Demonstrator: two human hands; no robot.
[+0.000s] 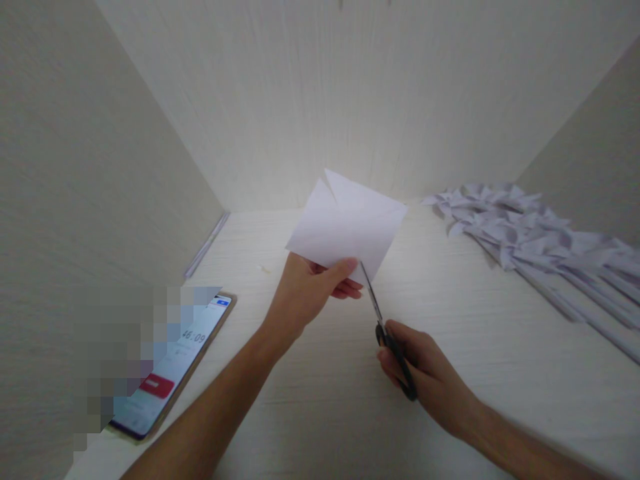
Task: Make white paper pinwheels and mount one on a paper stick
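Note:
My left hand [305, 293] pinches the lower edge of a folded white sheet of paper [345, 223] and holds it up above the desk. In my right hand [425, 373] is a pair of black-handled scissors [385, 333]. Their blades point up and away, and the tips touch the paper's lower edge just right of my left thumb.
A pale wooden desk [320, 387] is boxed in by pale walls at the left, back and right. A phone [173, 363] with a lit screen lies at the front left. Several white paper pinwheels on sticks [525, 240] are heaped at the right. A thin strip [207, 243] lies along the left wall.

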